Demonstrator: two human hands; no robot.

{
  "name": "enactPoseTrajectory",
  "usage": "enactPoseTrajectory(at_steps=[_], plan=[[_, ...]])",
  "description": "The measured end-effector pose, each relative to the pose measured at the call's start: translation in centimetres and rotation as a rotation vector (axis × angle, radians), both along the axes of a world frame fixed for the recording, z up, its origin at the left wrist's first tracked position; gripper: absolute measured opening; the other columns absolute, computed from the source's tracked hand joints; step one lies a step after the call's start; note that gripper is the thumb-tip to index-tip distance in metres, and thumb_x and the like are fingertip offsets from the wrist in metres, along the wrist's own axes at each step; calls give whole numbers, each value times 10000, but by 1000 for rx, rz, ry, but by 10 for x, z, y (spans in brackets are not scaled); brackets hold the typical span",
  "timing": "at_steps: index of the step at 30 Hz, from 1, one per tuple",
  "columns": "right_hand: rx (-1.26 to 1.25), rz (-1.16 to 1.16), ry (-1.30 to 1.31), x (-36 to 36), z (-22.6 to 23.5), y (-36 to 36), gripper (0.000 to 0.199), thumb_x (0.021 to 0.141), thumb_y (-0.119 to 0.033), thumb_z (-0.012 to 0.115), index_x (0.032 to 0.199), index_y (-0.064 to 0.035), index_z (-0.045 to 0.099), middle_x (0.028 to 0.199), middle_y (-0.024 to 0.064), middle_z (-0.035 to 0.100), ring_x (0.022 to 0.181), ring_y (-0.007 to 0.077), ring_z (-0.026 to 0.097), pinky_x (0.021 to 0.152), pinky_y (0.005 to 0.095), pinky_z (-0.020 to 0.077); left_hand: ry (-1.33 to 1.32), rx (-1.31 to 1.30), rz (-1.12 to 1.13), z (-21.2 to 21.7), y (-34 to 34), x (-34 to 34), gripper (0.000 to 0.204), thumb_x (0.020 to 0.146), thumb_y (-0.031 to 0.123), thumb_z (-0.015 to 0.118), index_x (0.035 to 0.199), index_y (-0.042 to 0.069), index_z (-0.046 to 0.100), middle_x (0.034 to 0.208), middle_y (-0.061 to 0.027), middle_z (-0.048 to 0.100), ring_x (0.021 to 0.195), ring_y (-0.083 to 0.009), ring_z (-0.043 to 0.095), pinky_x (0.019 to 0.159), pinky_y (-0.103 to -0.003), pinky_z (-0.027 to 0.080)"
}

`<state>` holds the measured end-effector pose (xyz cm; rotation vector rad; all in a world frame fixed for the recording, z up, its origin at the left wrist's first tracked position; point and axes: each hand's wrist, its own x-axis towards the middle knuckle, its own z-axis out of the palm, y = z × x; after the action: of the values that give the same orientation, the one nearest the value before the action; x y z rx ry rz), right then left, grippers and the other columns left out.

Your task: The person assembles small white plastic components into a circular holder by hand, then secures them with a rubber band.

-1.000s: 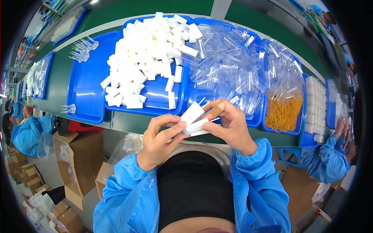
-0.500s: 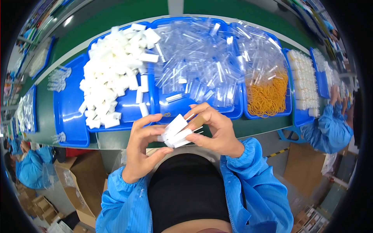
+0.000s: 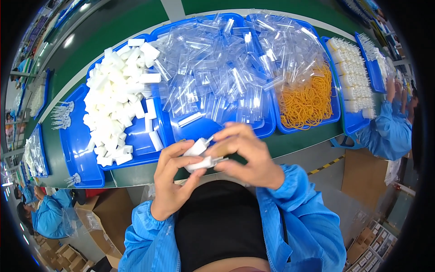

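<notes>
On the green table [image 3: 315,144] the blue tray [image 3: 181,132] with its heap of clear sleeves [image 3: 213,63] lies just far of my hands, so anything I let slip could drop among those sleeves or fall past the table's near side. My right hand [image 3: 247,152] is blurred, and I cannot tell whether its fingers grip anything or only pass close. My left hand [image 3: 172,174] pinches two white pieces [image 3: 196,148] between bent fingers and thumb, just near of that tray. I judge a loose pinch could let the two slide apart or twist, since they fan out rather than lie flush. The far one's long axis slants from near left to far right; the near one's runs closer to straight left-right. Their thin prongs [image 3: 220,159] point right, toward my right fingers, so a careless sideways push might bend one.
</notes>
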<state>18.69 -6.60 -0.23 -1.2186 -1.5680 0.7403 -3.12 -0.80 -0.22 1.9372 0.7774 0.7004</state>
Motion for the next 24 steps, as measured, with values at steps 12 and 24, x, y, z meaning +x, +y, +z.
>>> enactPoseTrajectory(at_steps=[12, 24], plan=[[125, 79, -1128, 37, 11, 46, 171, 769, -96, 603, 936, -80, 637, 959, 34, 588, 969, 209, 561, 865, 353, 421, -270, -435, 195, 6, 3, -3, 299, 846, -79, 689, 1135, -35, 629, 1305, -141, 496, 1173, -247, 575, 957, -370, 566], [-212, -105, 408, 8, 23, 38, 407, 883, -29, 694, 1240, -14, 497, 1057, 145, 666, 960, 188, 659, 853, 317, 532, -341, -437, 236, 0, -4, -9, 309, 829, -94, 702, 1125, -29, 643, 1303, -134, 494, 1169, -245, 586, 938, -354, 580]])
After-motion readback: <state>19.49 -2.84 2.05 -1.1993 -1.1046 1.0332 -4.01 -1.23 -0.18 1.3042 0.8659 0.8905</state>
